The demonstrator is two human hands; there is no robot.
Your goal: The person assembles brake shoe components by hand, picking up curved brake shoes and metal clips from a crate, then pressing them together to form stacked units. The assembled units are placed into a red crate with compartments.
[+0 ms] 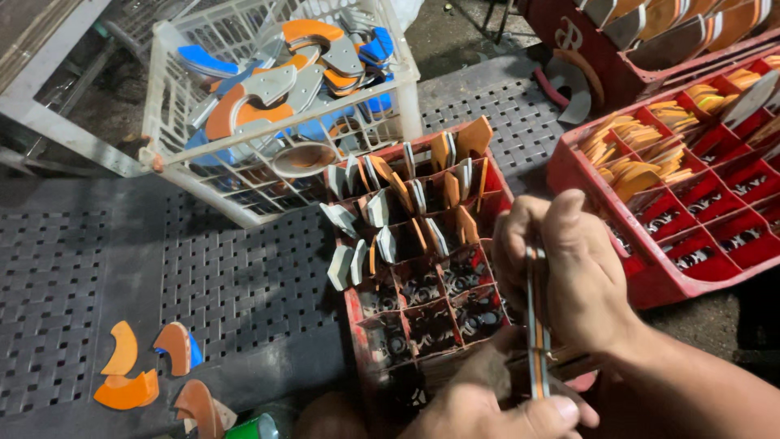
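Far left, 3 or 4 loose orange curved pieces (130, 375) lie flat on the dark perforated mat (89, 268), apart from any container; they look set aside rather than sorted.

Above them a white basket (166, 106) stands tilted against the mat, heaped with larger orange, blue and grey crescent plates lying every way, so it reads as bulk stock.

Centre, a red divided crate (355, 313) holds grey and orange pieces standing on edge in its upper cells, which keeps them separate and easy to pick 1 at a time. Its lower cells hold dark parts, too shadowed to name.

Left hand (496, 406) sits low at the frame's bottom edge, palm turned down, thumb laid against the foot of a thin stack (536, 341) of flat pieces held upright on edge. Its grip is closed on the stack's lower end, steadying it.

Right hand (565, 264) comes from the lower right, forearm angled upward, wrist bent, fingers curled over the top of the same stack. Its grip pinches the upper end, so the layers are squeezed flush between both hands, just right of the crate.

Right, a second red crate (650, 280) carries stacked orange pieces in its upper cells; a third sits behind it.
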